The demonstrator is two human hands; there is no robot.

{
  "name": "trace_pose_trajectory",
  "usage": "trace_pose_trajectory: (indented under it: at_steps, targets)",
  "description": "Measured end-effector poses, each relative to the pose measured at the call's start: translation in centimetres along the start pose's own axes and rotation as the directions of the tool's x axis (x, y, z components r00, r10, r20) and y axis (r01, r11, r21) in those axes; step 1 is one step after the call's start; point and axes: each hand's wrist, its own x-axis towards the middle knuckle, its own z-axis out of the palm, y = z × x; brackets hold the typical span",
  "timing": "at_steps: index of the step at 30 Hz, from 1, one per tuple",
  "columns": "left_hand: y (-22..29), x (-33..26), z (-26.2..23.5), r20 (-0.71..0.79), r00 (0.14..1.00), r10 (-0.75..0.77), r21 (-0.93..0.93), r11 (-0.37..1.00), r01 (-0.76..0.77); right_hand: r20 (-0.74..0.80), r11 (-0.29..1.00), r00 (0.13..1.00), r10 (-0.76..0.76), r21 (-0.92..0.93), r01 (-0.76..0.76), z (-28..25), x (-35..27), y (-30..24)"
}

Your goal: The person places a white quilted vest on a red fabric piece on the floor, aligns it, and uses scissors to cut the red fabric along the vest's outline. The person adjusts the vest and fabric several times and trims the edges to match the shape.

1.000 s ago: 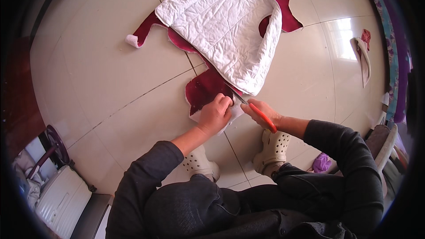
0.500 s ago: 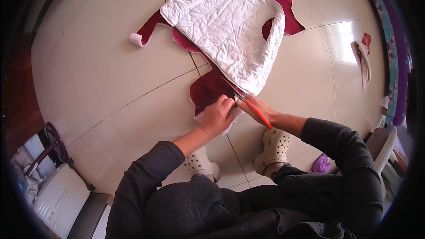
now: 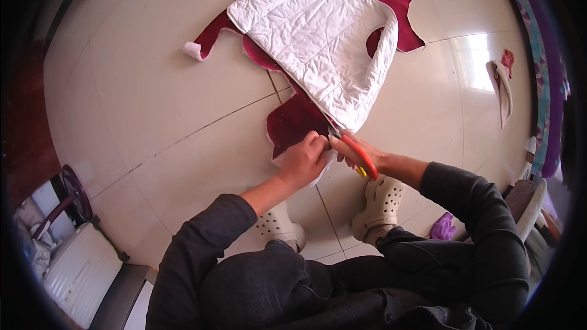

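Head view:
- Red cloth (image 3: 287, 127), pale fluffy backing: spread on floor tiles (image 3: 165, 98), partly beneath the vest; straight ahead of both hands, near lobe just ahead and left of left knuckles.
- White quilted vest (image 3: 318, 43): laid on top of red cloth; long hem slanting from far left to near right, ending in a corner just beyond the right hand.
- Left hand (image 3: 304, 160): bunched, grasping near edge of red cloth; fingertips hidden. Nearer of the two to the red lobe.
- Right hand (image 3: 372, 150): wrapped around scissors; nearer of the two to the vest corner.
- Scissors (image 3: 362, 154), orange and yellow handles: long axis pointing away and leftward, roughly in line with the hem; blade end between left hand and vest corner. Blade opening: cannot tell.
- Beige clogs (image 3: 384, 200): on the floor, nearer the body than both hands.
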Motion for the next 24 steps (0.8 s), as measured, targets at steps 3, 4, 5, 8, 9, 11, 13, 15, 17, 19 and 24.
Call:
trace_pose_trajectory:
  at_steps: [3,4,5,8,9,11,13,15,17,19,24]
  targets:
    - [-0.1,0.0,0.0,-0.006,1.000,0.003,0.009,1.000,-0.003,0.003,1.000,1.000,-0.004,-0.020,0.004,0.0,0.3,0.0]
    - [-0.1,0.0,0.0,-0.009,1.000,0.006,0.007,1.000,-0.006,-0.001,1.000,1.000,0.005,-0.024,-0.005,0.0,0.2,-0.1]
    - [-0.1,0.0,-0.1,-0.011,1.000,0.010,0.004,1.000,-0.010,-0.007,0.999,1.000,0.014,-0.028,-0.014,0.1,0.1,-0.3]
    - [0.1,0.1,-0.1,-0.011,1.000,0.008,0.002,1.000,-0.008,-0.031,0.999,0.999,-0.018,-0.046,0.016,0.2,-0.4,-0.8]
    - [0.1,0.1,-0.1,-0.010,1.000,0.005,0.003,1.000,-0.005,-0.029,0.998,0.999,-0.025,-0.050,0.023,0.2,-0.4,-0.8]
    - [0.0,0.1,0.0,-0.014,1.000,0.011,0.004,1.000,-0.011,-0.025,0.998,0.999,-0.040,-0.056,0.038,0.1,-0.2,-0.7]
    - [-0.1,0.0,0.0,-0.013,1.000,0.013,0.005,1.000,-0.013,-0.020,0.990,0.995,-0.096,-0.105,0.093,0.0,-0.3,-0.7]
    - [0.0,0.1,-0.1,-0.010,1.000,0.013,0.005,1.000,-0.013,0.007,0.968,0.989,-0.150,-0.204,0.148,-0.1,-0.5,-0.8]
    - [0.0,0.0,-0.1,-0.009,1.000,0.015,0.006,1.000,-0.015,0.040,0.938,0.984,-0.173,-0.298,0.177,0.0,-1.0,-1.1]
    - [0.0,0.0,-0.1,-0.011,1.000,0.013,0.007,1.000,-0.013,0.031,0.944,0.989,-0.147,-0.294,0.150,0.1,-1.5,-1.9]
    - [-0.2,0.1,0.0,-0.012,1.000,0.024,-0.006,1.000,-0.024,-0.073,0.955,0.988,-0.137,-0.275,0.112,0.4,-1.6,-1.7]
